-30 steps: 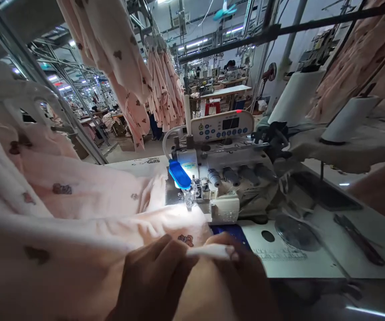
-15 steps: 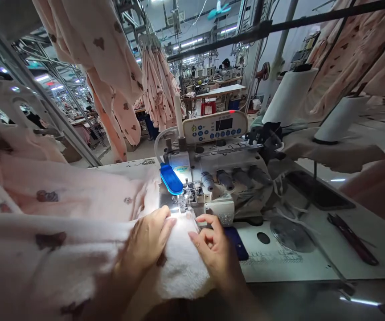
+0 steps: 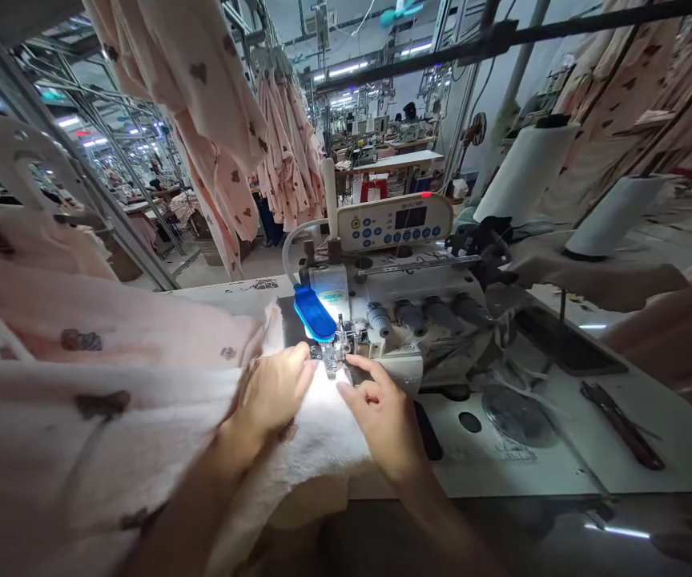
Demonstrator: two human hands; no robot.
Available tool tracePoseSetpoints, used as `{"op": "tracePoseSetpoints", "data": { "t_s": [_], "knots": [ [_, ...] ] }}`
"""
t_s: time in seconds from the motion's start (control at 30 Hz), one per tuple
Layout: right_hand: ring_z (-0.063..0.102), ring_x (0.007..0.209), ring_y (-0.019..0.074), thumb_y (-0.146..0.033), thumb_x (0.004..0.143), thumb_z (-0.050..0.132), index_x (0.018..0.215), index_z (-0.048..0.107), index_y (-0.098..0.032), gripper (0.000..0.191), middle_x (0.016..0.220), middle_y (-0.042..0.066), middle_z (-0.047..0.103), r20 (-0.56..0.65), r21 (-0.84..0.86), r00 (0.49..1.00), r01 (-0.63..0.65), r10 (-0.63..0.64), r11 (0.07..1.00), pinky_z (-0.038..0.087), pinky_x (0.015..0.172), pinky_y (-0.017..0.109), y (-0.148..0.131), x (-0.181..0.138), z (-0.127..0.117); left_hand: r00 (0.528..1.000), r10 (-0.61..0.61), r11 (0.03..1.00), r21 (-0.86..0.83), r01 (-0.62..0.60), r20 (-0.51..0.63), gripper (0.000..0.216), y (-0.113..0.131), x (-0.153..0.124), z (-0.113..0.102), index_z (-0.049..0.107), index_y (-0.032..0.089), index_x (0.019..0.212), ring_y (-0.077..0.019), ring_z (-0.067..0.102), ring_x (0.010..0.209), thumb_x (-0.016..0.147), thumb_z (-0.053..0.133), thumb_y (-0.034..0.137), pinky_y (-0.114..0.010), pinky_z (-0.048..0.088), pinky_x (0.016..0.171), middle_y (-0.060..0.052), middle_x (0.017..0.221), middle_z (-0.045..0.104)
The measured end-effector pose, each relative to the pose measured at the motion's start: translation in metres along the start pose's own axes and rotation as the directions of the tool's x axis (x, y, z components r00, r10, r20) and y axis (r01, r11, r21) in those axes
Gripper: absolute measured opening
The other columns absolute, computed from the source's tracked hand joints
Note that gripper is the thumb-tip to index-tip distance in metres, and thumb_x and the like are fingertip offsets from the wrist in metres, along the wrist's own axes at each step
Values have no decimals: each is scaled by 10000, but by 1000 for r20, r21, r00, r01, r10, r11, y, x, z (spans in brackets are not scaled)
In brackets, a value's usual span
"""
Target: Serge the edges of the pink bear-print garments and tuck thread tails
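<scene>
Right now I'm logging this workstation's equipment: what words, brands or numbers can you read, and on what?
None reads with certainty.
Brand badge on the overlock sewing machine: blue lettering, blurred.
Control panel: button marks and display too small.
Ruler print on the sewing table: too faint.

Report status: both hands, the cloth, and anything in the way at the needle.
Left hand flat on pink fabric. Right hand at its edge, by presser foot. Nothing blocking.

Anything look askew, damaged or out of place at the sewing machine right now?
Nothing stands out. The left hand and right hand lie flat on the pale pink bear-print fleece fabric at the presser foot of the white overlock sewing machine.
</scene>
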State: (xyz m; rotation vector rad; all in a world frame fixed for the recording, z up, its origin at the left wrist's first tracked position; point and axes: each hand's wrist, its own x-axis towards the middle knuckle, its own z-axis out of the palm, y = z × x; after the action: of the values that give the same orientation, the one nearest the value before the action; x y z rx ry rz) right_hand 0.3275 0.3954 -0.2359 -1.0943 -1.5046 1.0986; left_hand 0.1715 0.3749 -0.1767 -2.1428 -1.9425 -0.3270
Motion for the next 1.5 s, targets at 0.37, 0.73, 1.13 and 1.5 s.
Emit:
{"op": "tracePoseSetpoints", "data": {
  "t_s": [0.37,0.73,1.13,1.5],
  "knots": [
    [571,953,214,-243,762,603,1019,587,-220,259,1018,58,600,-64,64,986,157,-153,986,468,866,316,26,-40,-2,866,144,849,-390,-357,-479,244,39,-82,32,585,165,1014,-147,485,694,822,521,28,-290,409,670,-21,725,573],
    [499,648,163,-485,804,618,666,562,-157,361,658,3,524,371,128,908,-257,194,958,422,583,224,12,-82,-18,835,138,880,-321,-350,-533,180,44,-103,29,629,122,1033,-160,514,844,882,534,100,-341,422,828,-61,866,583],
    [496,558,147,-554,806,583,651,633,-144,441,574,9,526,350,19,903,-271,248,962,382,493,205,-2,-94,-24,832,163,883,-297,-363,-530,227,46,-110,13,616,152,1035,-141,561,743,814,618,100,-286,451,725,-34,782,618],
    [628,686,140,-275,948,519,1119,603,-249,193,1016,47,650,60,-404,848,502,-526,764,534,680,232,-9,-82,-36,777,290,928,-35,-371,-558,110,44,-108,24,623,160,902,-131,539,664,795,635,181,-319,434,745,-26,703,592]
  ]
}}
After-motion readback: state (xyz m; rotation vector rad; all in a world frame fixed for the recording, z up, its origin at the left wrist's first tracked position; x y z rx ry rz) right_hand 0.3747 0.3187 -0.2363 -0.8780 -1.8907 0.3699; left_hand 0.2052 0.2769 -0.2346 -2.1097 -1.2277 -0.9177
